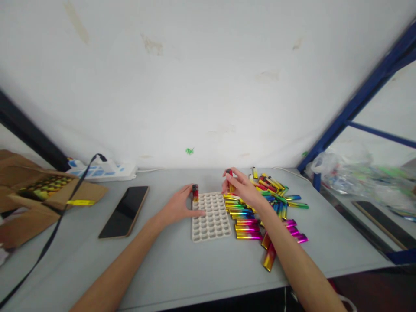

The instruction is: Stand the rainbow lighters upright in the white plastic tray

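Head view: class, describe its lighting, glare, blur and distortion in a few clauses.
Head view: soft, fairly even light on the wall; bright glints along the metallic lighters; small detail smeared in the plastic bags at right; apparent wide-angle stretch, the blue post leaning strongly outward towards the edge.

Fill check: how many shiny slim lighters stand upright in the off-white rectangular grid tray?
1: a shiny red lighter with black top, at the far left corner of the grid tray, beside the left hand. Fingers may hide another.

Phone [124, 212] left of tray [212, 218], loose lighters [248, 229] right, power strip [110, 171] behind phone.
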The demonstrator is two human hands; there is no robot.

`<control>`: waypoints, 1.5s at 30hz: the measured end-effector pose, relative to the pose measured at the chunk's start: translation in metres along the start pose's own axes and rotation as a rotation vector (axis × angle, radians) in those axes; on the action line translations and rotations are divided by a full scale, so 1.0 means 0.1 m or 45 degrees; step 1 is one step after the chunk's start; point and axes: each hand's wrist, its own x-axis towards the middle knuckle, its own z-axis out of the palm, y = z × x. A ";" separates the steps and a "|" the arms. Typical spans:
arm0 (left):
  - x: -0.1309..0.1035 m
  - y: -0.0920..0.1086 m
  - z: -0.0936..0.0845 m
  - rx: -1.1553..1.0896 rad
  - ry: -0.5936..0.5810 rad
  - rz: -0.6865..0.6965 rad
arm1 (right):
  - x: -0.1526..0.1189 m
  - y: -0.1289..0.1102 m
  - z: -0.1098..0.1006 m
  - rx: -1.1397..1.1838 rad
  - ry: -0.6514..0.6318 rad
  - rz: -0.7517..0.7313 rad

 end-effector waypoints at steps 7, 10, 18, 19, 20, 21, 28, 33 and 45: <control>0.00 0.05 -0.03 -0.001 -0.015 0.022 | -0.06 0.21 0.20 -0.496 0.153 -0.026; 0.00 0.04 -0.03 0.002 -0.018 0.020 | -0.08 0.21 0.27 -0.616 0.237 -0.052; -0.01 0.03 -0.02 0.019 -0.029 -0.010 | -0.11 0.25 0.41 -0.781 0.305 0.039; -0.01 0.04 -0.02 0.019 -0.029 -0.011 | -0.11 0.27 0.41 -0.782 0.292 0.032; -0.01 0.04 -0.03 0.017 -0.030 -0.013 | -0.11 0.28 0.41 -0.784 0.276 0.022; -0.02 0.04 -0.03 0.014 -0.031 -0.014 | -0.10 0.28 0.40 -0.788 0.262 0.012; -0.02 0.05 -0.04 -0.003 -0.024 -0.002 | -0.08 0.28 0.38 -0.837 0.258 -0.040; -0.01 0.04 -0.03 -0.015 -0.001 0.048 | -0.09 0.28 0.38 -0.901 0.266 -0.074; -0.04 0.01 -0.05 0.000 -0.037 0.136 | -0.08 0.09 0.43 -1.182 0.039 -0.345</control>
